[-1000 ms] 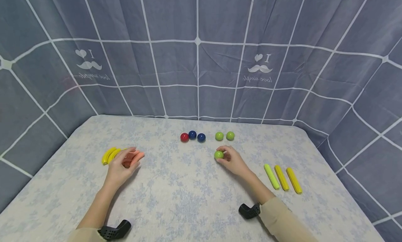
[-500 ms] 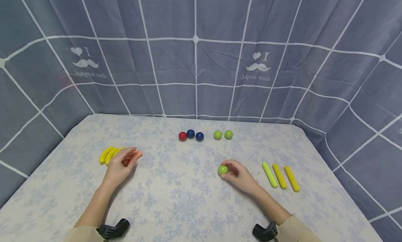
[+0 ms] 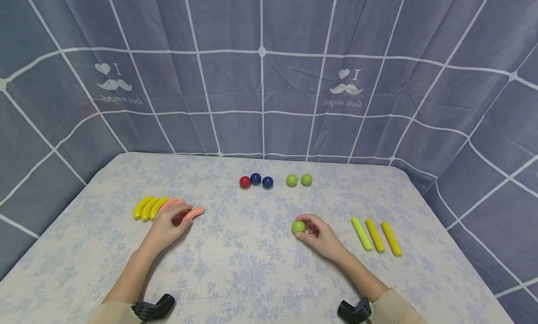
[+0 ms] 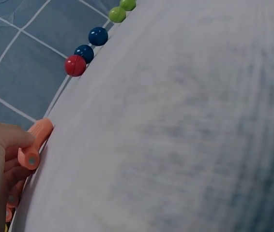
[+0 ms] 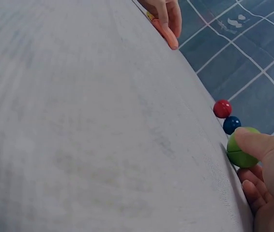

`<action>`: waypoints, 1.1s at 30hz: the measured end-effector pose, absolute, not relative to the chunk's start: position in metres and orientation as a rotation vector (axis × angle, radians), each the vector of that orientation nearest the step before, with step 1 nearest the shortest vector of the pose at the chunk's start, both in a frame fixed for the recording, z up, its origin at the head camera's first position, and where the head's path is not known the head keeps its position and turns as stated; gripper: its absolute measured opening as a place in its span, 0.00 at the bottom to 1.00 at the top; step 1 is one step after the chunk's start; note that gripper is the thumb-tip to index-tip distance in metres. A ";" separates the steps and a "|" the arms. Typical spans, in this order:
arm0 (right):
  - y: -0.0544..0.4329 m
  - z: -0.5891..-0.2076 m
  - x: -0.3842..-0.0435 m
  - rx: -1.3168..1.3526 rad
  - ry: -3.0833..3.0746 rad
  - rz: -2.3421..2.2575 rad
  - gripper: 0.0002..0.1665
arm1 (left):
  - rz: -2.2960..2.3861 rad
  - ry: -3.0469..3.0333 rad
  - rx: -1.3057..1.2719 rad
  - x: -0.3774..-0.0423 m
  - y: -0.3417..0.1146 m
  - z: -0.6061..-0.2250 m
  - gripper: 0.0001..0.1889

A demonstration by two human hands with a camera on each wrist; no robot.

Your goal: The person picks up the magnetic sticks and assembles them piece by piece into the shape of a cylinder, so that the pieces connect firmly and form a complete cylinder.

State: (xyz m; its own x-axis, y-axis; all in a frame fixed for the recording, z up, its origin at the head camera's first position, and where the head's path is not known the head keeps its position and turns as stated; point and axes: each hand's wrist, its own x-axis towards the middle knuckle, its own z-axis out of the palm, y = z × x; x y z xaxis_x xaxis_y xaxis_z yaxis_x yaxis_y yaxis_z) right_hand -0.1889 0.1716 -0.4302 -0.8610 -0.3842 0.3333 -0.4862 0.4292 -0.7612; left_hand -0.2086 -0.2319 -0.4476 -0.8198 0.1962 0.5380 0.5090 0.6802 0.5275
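Blue-grey gridded backdrop [image 3: 235, 86] is carrying two mirror-reversed prints [image 3: 346, 88]: each is showing "I", a heart [image 3: 344, 73], a moustache [image 3: 346, 89], then "love simple" [image 3: 342, 103] underneath. Left one's lettering is reading blurrier.

Soft, even light filled the head view, with faint shadows beside the left hand [image 3: 165, 228] and the right hand [image 3: 325, 241] on the pale tablecloth [image 3: 252, 272]. Lines on the curtain [image 3: 235, 83] bowed toward the outer edges. Both wrist views were dimmer and greyer, the nearest tablecloth blurred. Small glints marked the red ball [image 4: 75, 65] in the left wrist view.
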 end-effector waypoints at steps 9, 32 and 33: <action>0.180 -0.460 -0.203 0.771 -2.554 1.409 0.22 | -0.917 -2.455 -0.568 -0.211 -0.226 -0.448 0.12; 0.170 -0.436 -0.190 0.806 -2.508 1.419 0.20 | -1.610 -2.614 -0.566 -0.201 -0.116 -0.437 0.14; 0.169 -0.432 -0.189 0.807 -2.512 1.419 0.20 | -1.618 -2.619 -0.591 -0.200 -0.108 -0.438 0.14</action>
